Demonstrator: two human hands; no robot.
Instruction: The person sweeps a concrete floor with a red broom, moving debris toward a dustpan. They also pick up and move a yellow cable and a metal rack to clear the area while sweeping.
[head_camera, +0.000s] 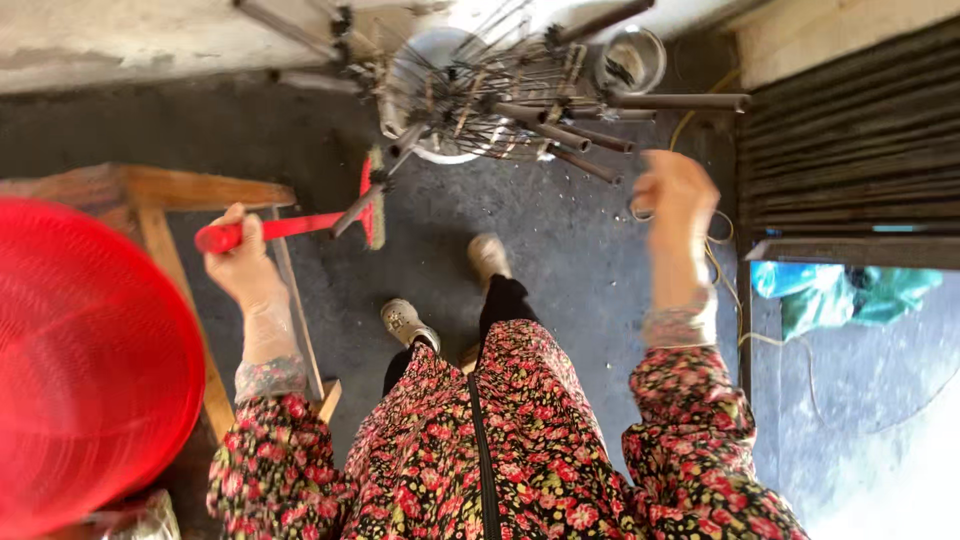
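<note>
My left hand (240, 262) grips the red handle of a long brush (300, 223), whose bristle head points toward a cluster of dark metal tubes and wire spokes (520, 105). My right hand (675, 205) is raised and blurred just right of the tubes, below a long tube that sticks out to the right; I cannot tell whether it holds anything. The tubes fan out over a white basin (430, 60). My floral sleeves and my two feet in grey shoes (405, 322) show below.
A big red mesh basket (90, 370) fills the left side, resting by a wooden frame (170, 190). A small metal bucket (632, 58) stands behind the tubes. A dark slatted panel (850, 130), a teal plastic bag (840, 290) and a yellowish cord (745, 335) lie at right.
</note>
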